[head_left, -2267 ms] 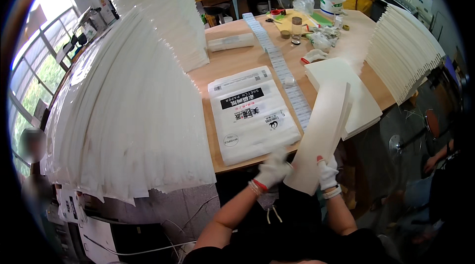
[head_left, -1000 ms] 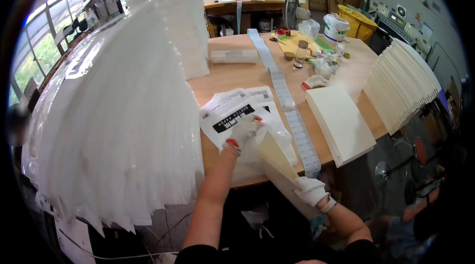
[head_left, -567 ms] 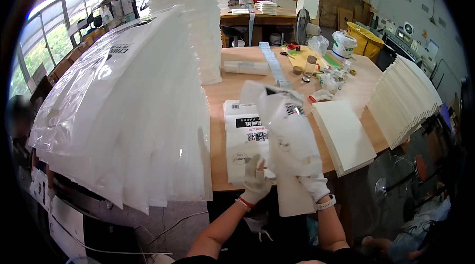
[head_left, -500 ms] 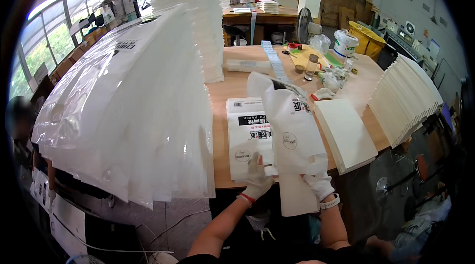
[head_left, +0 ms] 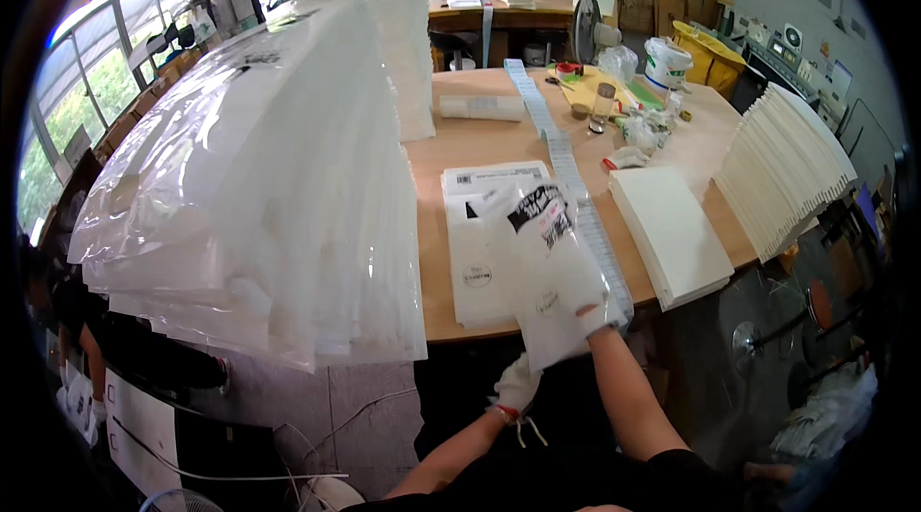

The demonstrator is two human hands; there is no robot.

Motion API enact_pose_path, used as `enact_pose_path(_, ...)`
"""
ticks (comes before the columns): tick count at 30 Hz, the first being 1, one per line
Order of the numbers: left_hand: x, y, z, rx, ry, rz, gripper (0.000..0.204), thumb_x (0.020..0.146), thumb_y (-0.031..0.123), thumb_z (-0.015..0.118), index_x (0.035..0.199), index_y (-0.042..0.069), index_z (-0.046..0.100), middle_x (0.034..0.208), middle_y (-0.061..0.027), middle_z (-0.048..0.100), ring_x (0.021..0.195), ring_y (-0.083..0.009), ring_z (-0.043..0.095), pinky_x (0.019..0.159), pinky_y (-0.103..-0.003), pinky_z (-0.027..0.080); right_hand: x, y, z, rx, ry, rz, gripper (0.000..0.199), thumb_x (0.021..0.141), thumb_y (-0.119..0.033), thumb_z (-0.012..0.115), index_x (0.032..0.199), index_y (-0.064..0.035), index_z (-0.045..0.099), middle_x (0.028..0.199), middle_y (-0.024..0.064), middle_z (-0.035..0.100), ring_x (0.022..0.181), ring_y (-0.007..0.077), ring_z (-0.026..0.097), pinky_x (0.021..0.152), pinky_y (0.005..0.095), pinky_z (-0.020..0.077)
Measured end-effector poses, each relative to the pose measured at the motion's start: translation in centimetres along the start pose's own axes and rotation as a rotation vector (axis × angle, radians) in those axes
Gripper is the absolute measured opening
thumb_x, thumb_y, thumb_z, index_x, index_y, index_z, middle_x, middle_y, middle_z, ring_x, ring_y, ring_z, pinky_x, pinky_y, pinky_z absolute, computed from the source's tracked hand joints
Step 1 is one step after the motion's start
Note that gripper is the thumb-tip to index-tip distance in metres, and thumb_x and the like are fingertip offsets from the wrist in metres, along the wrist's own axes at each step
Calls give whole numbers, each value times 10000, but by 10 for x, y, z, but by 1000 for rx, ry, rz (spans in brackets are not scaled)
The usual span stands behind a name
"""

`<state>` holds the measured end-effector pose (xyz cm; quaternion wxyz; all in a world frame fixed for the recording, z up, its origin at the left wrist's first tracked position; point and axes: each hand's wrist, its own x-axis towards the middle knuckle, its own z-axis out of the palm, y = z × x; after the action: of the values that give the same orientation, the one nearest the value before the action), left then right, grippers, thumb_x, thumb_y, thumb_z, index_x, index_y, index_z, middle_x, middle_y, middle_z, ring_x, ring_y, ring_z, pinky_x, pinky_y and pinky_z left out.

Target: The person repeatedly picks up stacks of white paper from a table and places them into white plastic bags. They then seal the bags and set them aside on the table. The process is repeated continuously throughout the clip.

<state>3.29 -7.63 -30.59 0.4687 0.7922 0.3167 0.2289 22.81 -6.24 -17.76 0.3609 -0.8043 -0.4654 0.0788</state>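
Observation:
A translucent white plastic bag with black and red print is tilted over the near edge of the table, with white sheets showing inside it. My left hand, in a white glove with a red cuff, closes at its lower end, below the table edge. My right hand is at the bag's right side, its fingers hidden by the plastic; whether they grip is not visible. Under the bag lies a stack of printed white bags. Right of them is a stack of plain off-white sheets.
A tall pile of clear plastic bags overhangs the table's left. A blue-white label strip runs across the table. Fanned sheets stand at right, a glass jar and a bucket behind. Other people stand at back and left.
The bag has come down and toward me, now covering the sheets that stuck out below it. My left hand moved off the printed stack to the bag's lower end. My right hand rose slightly.

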Motion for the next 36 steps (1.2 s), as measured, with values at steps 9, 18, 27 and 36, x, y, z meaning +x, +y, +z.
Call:
enact_pose_path(9, -1, -170, 76, -104, 134, -31, 337, 868, 331, 438, 1033, 75, 583, 694, -112, 600, 614, -303, 564, 497, -455, 406, -94, 21, 40, -337, -341, -248, 407, 799, -390, 539, 1071, -89, 568, 1040, 135, 576, 1006, 329, 518, 875, 395, 408)
enact_pose_path(18, -14, -123, 34, -95, 1, 90, 303, 854, 193, 500, 1102, 22, 534, 803, -148, 603, 676, -310, 587, 565, -422, 460, -82, 62, 54, -96, -429, -325, 324, 815, -359, 532, 1052, -142, 572, 1115, 94, 551, 1056, 299, 493, 893, 405, 397)
enact_pose_path(27, -11, -15, -48, -235, 470, -312, 223, 816, 136, 581, 976, -5, 517, 888, -125, 572, 827, -213, 569, 713, -329, 459, -118, 51, 14, -181, -291, -163, 401, 733, -382, 620, 1030, -118, 570, 1114, 100, 548, 1066, 320, 481, 887, 423, 393)
enact_pose_path(36, -64, -11, -89, -33, 41, -156, 305, 649, 12, 653, 923, 19, 518, 760, -113, 495, 615, -233, 532, 546, -321, 433, -156, 122, -39, 496, 135, 566, 120, 797, -132, 558, 743, -25, 561, 680, 36, 578, 598, 84, 520, 539, 244, 425)
